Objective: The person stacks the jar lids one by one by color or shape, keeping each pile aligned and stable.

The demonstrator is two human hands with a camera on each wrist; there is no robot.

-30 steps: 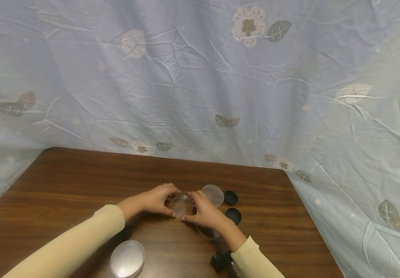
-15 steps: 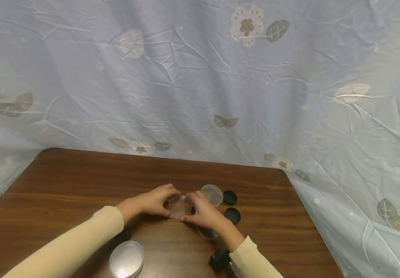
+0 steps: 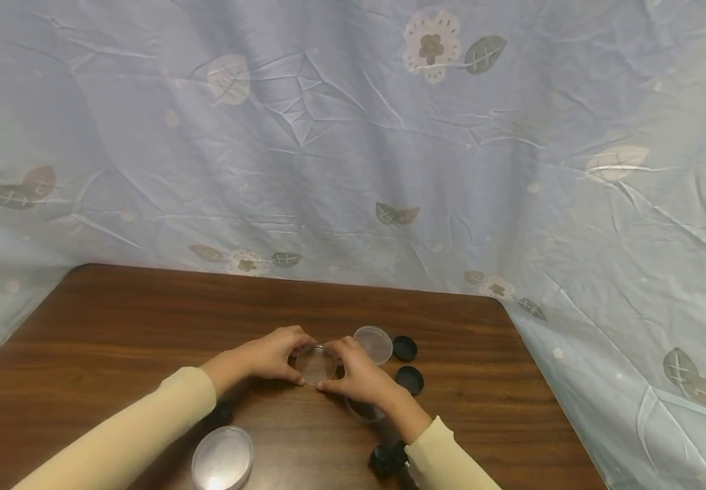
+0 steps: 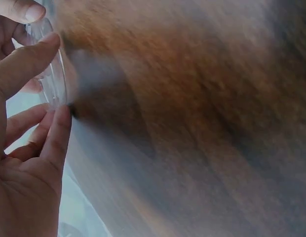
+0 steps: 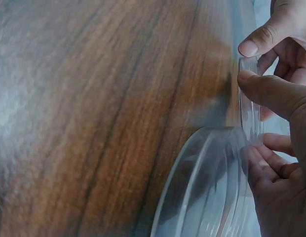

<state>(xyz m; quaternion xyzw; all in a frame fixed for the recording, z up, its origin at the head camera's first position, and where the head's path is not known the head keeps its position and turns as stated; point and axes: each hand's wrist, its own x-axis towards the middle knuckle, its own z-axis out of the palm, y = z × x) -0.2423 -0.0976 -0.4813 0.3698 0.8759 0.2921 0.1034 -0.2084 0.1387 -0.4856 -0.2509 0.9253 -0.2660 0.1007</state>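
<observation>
Both hands hold a clear round plastic dish, like a petri dish point(image 3: 316, 368), by its rim over the middle of the table. My left hand point(image 3: 275, 354) grips its left side, thumb in front and fingers behind. On the opposite side my right hand point(image 3: 357, 373) pinches it the same way, the two thumbs close together. The left wrist view shows the dish point(image 4: 55, 81) edge-on between thumb and fingertips. Edge-on too in the right wrist view, the dish point(image 5: 248, 108) looks like two thin nested layers. A larger clear dish point(image 5: 205, 182) stands just below the right fingers there.
On the brown wooden table point(image 3: 144, 313), a clear disc point(image 3: 374, 345) and two black round caps point(image 3: 404, 348) lie right of the hands. Another clear dish point(image 3: 365, 411) is partly under the right forearm. A whitish round dish point(image 3: 222, 457) sits front left. A floral curtain point(image 3: 328, 170) hangs behind.
Both hands keep the same hold on the dish. The whole head view shifts slightly left; nothing else visibly moves.
</observation>
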